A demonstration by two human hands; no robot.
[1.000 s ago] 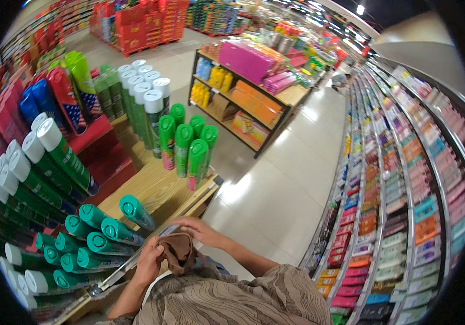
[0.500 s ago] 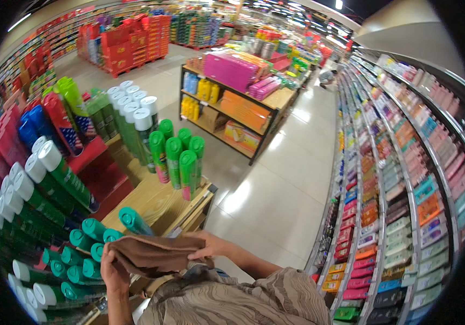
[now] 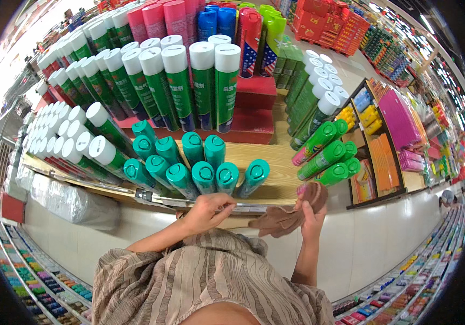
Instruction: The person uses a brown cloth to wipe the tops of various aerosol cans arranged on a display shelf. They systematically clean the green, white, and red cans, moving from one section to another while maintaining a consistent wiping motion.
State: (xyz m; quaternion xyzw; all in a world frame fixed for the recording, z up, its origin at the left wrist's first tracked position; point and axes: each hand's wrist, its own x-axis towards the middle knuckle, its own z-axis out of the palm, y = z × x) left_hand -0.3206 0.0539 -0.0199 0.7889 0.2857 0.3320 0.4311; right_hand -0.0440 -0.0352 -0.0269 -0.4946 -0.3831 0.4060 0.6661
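A brown cloth [image 3: 282, 221] hangs bunched from my right hand [image 3: 312, 218], its fingers closed around it beside the front edge of a wooden display table [image 3: 281, 168]. My left hand [image 3: 208, 213] is at the same edge with its fingers curled in, and nothing shows in them. Just beyond that hand stand several aerosol cans with teal caps [image 3: 204, 177]. Past my right hand, a small group of green-capped cans [image 3: 324, 157] stands at the table's right end.
Tall green cans with white caps [image 3: 175, 86] crowd the table's back and left, near a red stepped stand [image 3: 257, 111]. Right of the table are a dark-framed shelf unit [image 3: 384, 146] and pale tiled floor [image 3: 346, 254]. A plastic-wrapped bundle [image 3: 75, 203] lies at left.
My view has swung left, facing the display table. The cloth, earlier stretched between both hands, is now bunched in my right hand alone; my left hand has let go of it.
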